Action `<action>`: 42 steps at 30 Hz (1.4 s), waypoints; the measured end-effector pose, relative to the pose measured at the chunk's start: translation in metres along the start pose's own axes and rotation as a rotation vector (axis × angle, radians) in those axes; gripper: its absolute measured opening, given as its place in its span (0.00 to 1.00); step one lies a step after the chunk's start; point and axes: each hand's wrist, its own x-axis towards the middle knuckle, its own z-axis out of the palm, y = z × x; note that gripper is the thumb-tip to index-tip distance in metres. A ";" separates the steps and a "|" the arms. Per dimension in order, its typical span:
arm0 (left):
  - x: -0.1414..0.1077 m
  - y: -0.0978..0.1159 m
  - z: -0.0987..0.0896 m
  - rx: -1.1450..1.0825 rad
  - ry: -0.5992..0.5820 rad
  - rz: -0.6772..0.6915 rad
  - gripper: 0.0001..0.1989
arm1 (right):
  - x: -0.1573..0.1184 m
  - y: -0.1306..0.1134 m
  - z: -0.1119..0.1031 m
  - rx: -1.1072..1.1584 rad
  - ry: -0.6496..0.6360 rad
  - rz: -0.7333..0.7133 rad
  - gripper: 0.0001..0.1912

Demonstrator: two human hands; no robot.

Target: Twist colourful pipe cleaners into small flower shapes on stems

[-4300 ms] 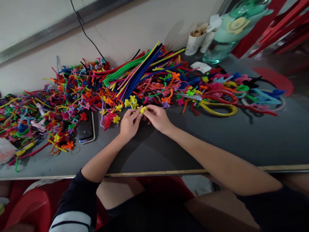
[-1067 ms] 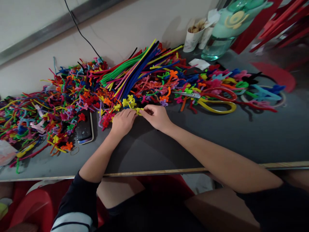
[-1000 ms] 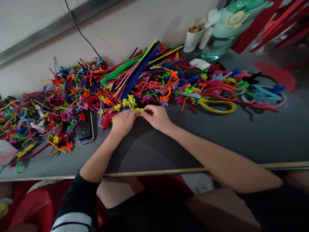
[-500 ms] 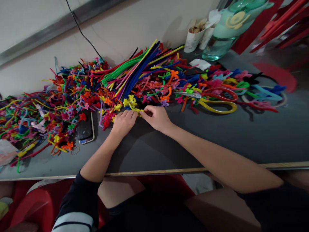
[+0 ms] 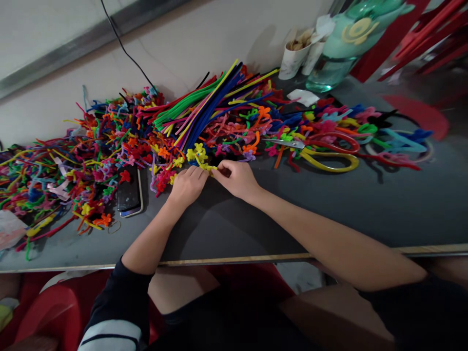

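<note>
A small yellow pipe-cleaner piece [image 5: 209,167] spans the gap between my two hands near the middle of the table. My left hand [image 5: 189,185] is closed on its left part, the back of the hand facing up. Thumb and fingertips of my right hand [image 5: 237,179] pinch its right end. Just beyond my fingers lie yellow pipe-cleaner flowers [image 5: 196,154]. Behind them rests a bundle of long straight pipe cleaners [image 5: 204,107] in green, blue, yellow and other colours. The fingertips of my left hand are partly hidden.
Scissors [image 5: 329,151] with red and yellow handles lie right of my hands. A phone [image 5: 129,195] lies to the left, beside a heap of twisted pipe cleaners [image 5: 80,161]. Paper cups [image 5: 291,62] and a green bottle [image 5: 332,63] stand at the back right. The table's front edge [image 5: 237,259] runs below my forearms.
</note>
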 end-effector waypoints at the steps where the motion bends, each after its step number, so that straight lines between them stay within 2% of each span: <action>1: 0.000 0.000 0.000 -0.005 -0.001 0.005 0.14 | 0.000 0.000 0.000 0.000 0.000 0.003 0.18; 4: 0.000 -0.002 0.002 -0.026 0.018 0.016 0.15 | 0.000 0.000 0.000 0.019 0.002 0.007 0.20; 7: -0.001 -0.001 0.004 -0.100 0.089 -0.035 0.14 | 0.000 0.002 0.000 0.048 0.010 0.004 0.21; 10: 0.000 0.002 0.008 -0.246 0.196 -0.174 0.12 | 0.000 0.002 0.000 0.070 0.059 0.000 0.21; 13: 0.001 0.007 0.012 -0.502 0.258 -0.368 0.10 | 0.001 0.002 -0.001 0.090 0.105 -0.003 0.21; 16: 0.003 0.011 0.015 -0.723 0.257 -0.528 0.09 | 0.001 0.002 -0.001 0.103 0.106 0.009 0.21; 18: 0.003 0.013 0.017 -0.822 0.246 -0.576 0.10 | 0.000 0.002 -0.001 0.105 0.102 0.014 0.21; 25: 0.003 0.014 0.021 -1.027 0.221 -0.619 0.13 | 0.000 0.001 0.000 0.126 0.078 -0.014 0.22; 33: 0.005 0.014 0.010 -1.420 0.161 -0.715 0.15 | 0.002 0.006 0.001 0.318 -0.031 0.026 0.24; 38: 0.004 0.010 0.013 -1.417 0.118 -0.690 0.15 | 0.005 0.014 0.005 0.467 -0.144 0.086 0.22; 42: 0.004 0.008 0.015 -1.066 0.147 -0.550 0.10 | 0.005 0.016 0.004 0.303 -0.014 0.024 0.14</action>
